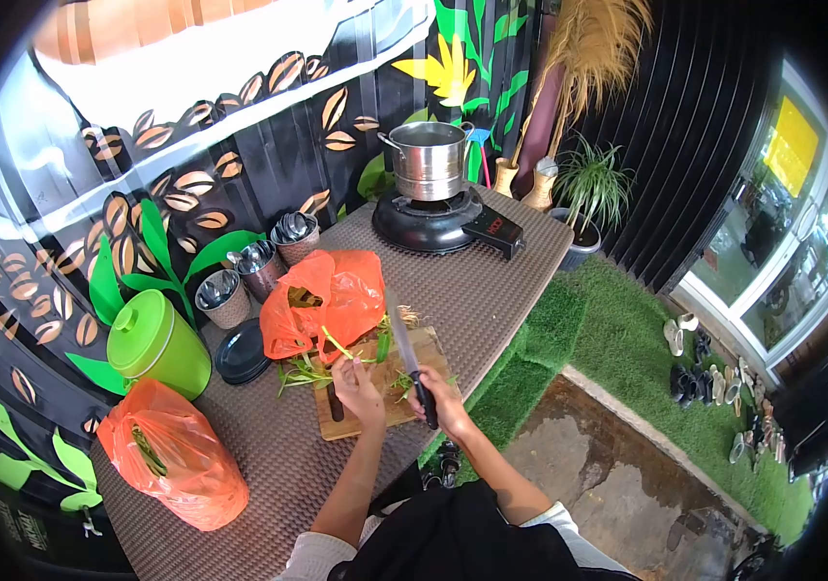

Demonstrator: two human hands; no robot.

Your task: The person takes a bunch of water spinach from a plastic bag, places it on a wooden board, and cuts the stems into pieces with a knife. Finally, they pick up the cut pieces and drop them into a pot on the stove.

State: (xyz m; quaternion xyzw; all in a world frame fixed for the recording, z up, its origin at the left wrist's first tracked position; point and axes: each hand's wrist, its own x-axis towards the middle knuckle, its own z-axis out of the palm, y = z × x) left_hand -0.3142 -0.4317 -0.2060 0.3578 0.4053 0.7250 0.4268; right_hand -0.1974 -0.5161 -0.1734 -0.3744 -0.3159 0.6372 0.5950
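My right hand is wrapped round the black handle of a kitchen knife, whose long blade points up and away over the cutting board. My left hand pinches a thin yellow-green stalk that sticks up from the fingertips. Beneath both hands lies a wooden cutting board. Cut green bits are scattered on it, and leafy greens spread past its left edge. An orange plastic bag stands just beyond the board, its mouth partly open.
A steel pot sits on a black portable stove at the table's far end. Along the wall stand several cutlery cups, black plates and a green lidded bucket. Another filled orange bag is at left.
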